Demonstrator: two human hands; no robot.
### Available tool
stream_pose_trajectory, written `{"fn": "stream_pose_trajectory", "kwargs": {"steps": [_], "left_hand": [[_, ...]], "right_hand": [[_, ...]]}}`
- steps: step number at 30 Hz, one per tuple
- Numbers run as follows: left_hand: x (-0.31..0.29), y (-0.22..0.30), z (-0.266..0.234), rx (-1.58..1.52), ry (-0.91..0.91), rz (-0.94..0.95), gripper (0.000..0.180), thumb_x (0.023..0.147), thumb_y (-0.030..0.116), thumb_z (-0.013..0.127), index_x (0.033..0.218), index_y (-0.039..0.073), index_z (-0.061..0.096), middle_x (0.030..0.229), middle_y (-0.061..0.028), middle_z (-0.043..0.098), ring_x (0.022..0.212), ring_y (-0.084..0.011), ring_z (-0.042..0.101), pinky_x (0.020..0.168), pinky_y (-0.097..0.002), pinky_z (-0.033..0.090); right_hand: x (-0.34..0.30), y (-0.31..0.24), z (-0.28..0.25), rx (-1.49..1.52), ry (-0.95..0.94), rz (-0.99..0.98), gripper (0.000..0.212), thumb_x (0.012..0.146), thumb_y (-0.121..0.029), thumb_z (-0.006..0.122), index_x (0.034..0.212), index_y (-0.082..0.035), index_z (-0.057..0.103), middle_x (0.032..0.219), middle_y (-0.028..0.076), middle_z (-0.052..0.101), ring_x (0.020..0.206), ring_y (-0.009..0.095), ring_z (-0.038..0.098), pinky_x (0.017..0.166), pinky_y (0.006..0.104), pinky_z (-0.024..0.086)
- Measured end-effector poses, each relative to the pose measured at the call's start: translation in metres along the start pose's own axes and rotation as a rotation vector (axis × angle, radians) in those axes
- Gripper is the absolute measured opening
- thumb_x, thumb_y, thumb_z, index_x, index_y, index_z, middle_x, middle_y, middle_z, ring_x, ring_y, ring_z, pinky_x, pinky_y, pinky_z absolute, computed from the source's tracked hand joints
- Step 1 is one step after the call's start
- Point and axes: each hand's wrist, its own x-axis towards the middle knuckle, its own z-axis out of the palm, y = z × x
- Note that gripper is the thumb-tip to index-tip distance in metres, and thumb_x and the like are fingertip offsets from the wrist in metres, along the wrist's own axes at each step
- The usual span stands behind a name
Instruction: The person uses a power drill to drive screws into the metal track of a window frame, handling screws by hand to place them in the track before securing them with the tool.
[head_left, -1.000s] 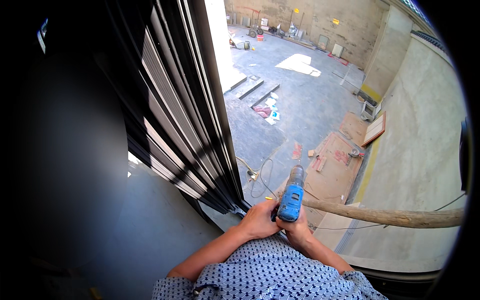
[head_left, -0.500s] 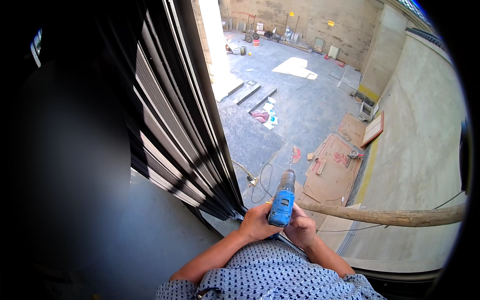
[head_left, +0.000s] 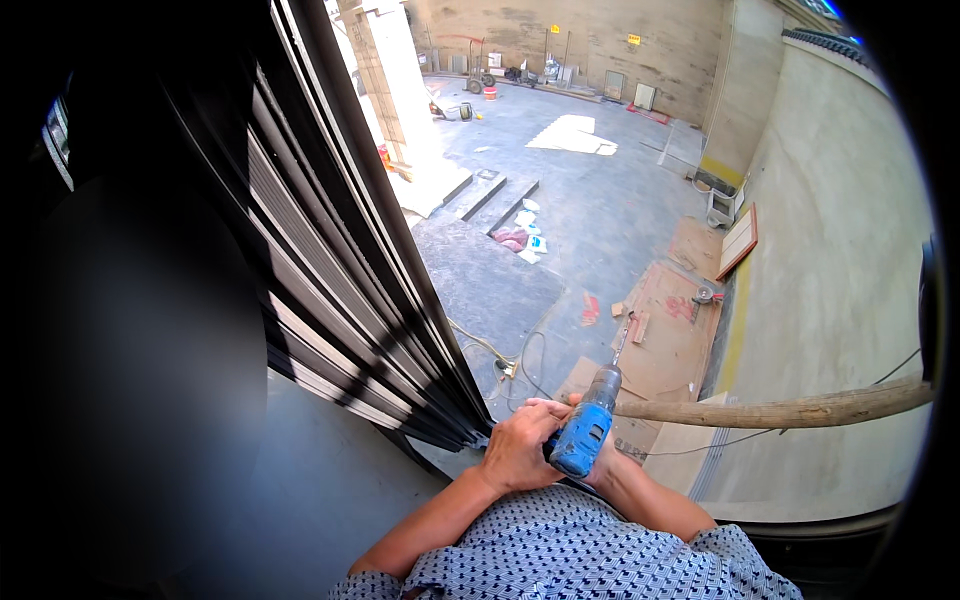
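In front of my body is a blue cordless drill (head_left: 584,438) with a dark chuck and a long thin drill bit (head_left: 624,338) pointing away and slightly right. My left hand (head_left: 522,442) is closed against the drill's left side, its fingers curled at the body. On the other side, my right hand (head_left: 606,466) is closed around the drill low down. The drill body covers most of its fingers, and the handle is hidden beneath.
Tall dark metal frame profiles (head_left: 350,250) rise close on my left. A wooden pole (head_left: 790,408) crosses at right. Far below, the yard floor holds cardboard sheets (head_left: 665,340), a cable (head_left: 530,365), stone steps (head_left: 505,205) and white bags (head_left: 528,222). A plastered wall (head_left: 830,230) stands right.
The drill has swung so its bit points further right, and it sits slightly lower and to the right. My right hand has moved further behind the drill. The view has shifted a little.
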Motion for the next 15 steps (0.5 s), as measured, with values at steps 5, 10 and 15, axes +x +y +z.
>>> {"fn": "stream_pose_trajectory", "kwargs": {"steps": [5,10,15], "left_hand": [[0.0,-0.001,0.001,0.017,-0.037,0.06,0.041,0.062,0.018,0.082,0.098,0.002,0.071,0.104,-0.0116,0.068,0.098,-0.0307,0.066,0.081,-0.0398,0.054],[0.004,-0.001,0.0,0.034,-0.171,0.108,0.042,0.063,0.021,0.081,0.099,0.002,0.07,0.1,-0.0105,0.064,0.088,-0.0295,0.061,0.079,-0.0393,0.048],[0.003,-0.006,0.009,-0.002,-0.154,0.124,0.041,0.064,0.021,0.08,0.1,0.002,0.069,0.098,-0.0104,0.06,0.089,-0.0297,0.059,0.081,-0.0402,0.044]], "right_hand": [[-0.001,0.007,-0.001,0.027,0.007,0.042,0.062,0.102,-0.045,0.037,0.135,0.003,0.056,0.121,0.016,0.068,0.106,0.027,0.069,0.099,0.0418,0.053],[0.009,0.009,-0.049,0.075,-0.135,0.045,0.059,0.102,-0.047,0.036,0.131,0.0,0.059,0.119,0.013,0.069,0.105,0.025,0.068,0.097,0.0408,0.053],[0.009,0.009,-0.057,0.284,-0.424,0.058,0.054,0.103,-0.041,0.036,0.131,0.0,0.059,0.12,0.012,0.069,0.105,0.025,0.068,0.098,0.0398,0.053]]}}
